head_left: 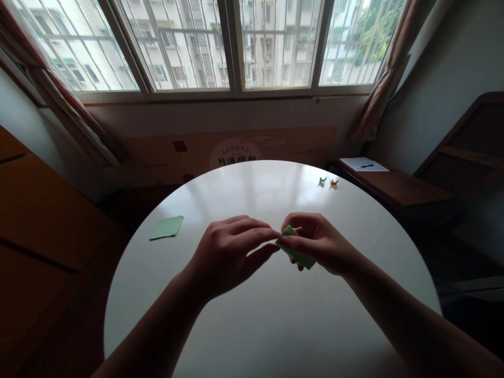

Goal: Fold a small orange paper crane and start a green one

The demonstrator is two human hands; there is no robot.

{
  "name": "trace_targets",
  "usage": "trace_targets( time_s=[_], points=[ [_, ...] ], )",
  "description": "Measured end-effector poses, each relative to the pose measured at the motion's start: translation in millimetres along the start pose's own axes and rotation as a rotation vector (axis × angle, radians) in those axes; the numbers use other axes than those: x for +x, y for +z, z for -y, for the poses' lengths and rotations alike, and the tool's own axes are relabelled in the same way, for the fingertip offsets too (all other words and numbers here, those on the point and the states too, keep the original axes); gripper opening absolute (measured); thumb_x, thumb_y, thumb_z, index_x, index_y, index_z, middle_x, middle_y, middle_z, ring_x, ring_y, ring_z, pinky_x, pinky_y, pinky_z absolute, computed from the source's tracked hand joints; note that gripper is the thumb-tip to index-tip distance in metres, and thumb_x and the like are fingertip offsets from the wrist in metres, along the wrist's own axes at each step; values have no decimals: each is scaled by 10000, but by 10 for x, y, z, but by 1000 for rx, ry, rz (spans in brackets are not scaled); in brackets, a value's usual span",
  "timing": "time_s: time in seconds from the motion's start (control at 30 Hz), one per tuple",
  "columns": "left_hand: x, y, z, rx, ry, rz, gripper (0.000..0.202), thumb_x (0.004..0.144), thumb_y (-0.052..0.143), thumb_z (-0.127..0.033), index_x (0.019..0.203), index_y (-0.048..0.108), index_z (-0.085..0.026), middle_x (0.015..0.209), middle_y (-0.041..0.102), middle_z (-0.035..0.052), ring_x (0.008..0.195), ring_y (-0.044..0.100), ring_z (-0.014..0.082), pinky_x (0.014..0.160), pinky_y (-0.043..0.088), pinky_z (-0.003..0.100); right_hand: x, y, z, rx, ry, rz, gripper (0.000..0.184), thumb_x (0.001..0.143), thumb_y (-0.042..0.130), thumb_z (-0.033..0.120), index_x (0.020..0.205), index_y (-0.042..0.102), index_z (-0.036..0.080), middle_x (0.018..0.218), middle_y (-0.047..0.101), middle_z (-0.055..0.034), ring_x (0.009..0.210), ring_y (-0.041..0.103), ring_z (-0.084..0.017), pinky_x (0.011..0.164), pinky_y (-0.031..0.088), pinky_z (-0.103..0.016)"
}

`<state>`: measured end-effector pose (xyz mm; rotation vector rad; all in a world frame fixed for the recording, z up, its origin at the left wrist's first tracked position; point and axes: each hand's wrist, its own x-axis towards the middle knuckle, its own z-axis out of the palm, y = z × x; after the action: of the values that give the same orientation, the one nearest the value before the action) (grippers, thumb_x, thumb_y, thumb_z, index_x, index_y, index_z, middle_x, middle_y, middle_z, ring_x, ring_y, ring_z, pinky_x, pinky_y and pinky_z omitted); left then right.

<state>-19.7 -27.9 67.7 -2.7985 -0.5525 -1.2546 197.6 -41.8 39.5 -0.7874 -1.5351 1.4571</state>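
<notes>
A folded piece of green paper is held above the middle of the white table, tilted down to the right. My right hand grips it, thumb on the near face and the other fingers behind, partly hidden. My left hand comes in from the left, its thumb and fingertips pinched together at the paper's upper left corner. To the left on the table lies a flat light green sheet of paper.
The round white table has a small green folded paper figure and an orange one near its far right edge. Beyond, a brown wooden surface bears a white paper with a dark pen. Barred windows stand behind.
</notes>
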Motion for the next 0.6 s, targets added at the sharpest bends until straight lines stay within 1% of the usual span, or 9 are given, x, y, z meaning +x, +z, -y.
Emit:
trace_targets(
  time_s=[0.27, 0.43, 0.6],
  points=[
    [-5, 32, -24, 30, 4, -45, 138, 838, 754, -163, 970, 718, -188, 900, 778, 43, 766, 722, 166, 671, 575, 273, -19, 12, 29, -5, -20, -6, 227, 800, 795, 340, 819, 650, 167, 584, 610, 32, 489, 589, -101, 414, 482, -174],
    [16, 43, -38, 46, 12, -76, 112, 842, 753, -183, 949, 720, -193, 878, 772, 31, 733, 720, 145, 646, 572, 238, -22, 17, 44, -21, -42, -15, 222, 796, 795, 353, 798, 673, 168, 597, 616, 25, 505, 599, -107, 434, 493, -185],
    [19, 36, -45, 47, 14, -72, 131, 833, 757, -152, 954, 724, -187, 876, 766, 26, 716, 710, 132, 630, 563, 219, -20, 8, 56, -28, -54, -11, 199, 802, 795, 336, 813, 688, 169, 609, 631, 25, 509, 610, -105, 444, 494, -179]
  ],
)
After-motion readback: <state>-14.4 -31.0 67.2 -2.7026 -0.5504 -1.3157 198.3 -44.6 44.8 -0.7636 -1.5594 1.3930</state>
